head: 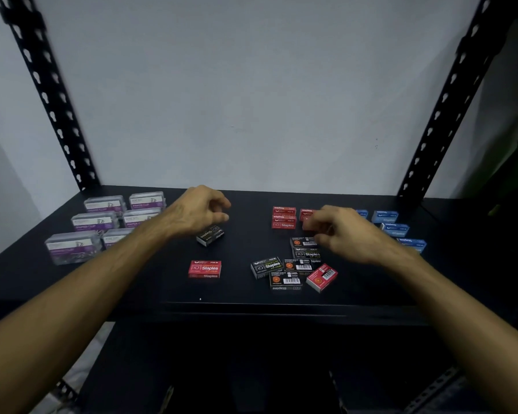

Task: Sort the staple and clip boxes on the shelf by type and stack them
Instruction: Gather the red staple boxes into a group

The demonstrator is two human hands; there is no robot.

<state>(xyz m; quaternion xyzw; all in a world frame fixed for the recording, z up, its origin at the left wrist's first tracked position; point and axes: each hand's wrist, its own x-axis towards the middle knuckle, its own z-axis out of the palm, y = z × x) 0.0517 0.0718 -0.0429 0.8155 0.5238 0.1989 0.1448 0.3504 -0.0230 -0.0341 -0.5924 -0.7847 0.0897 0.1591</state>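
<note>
On the black shelf (150, 282), my right hand (338, 234) pinches a red staple box (309, 225) just in front of the red stack (284, 218) at the back middle. My left hand (202, 212) hovers with loosely curled fingers just above a black staple box (210, 235), holding nothing. A lone red staple box (205, 269) lies near the front. Several black staple boxes (284, 268) and one tilted red box (322, 277) are scattered front right. Blue staple boxes (393, 227) sit at the right, partly hidden by my right arm.
Several clear paper clip boxes (102, 222) with purple labels stand in rows at the back left. Black perforated uprights (51, 97) (449, 106) frame the shelf against a white wall. The shelf's front edge (251, 306) runs below the boxes.
</note>
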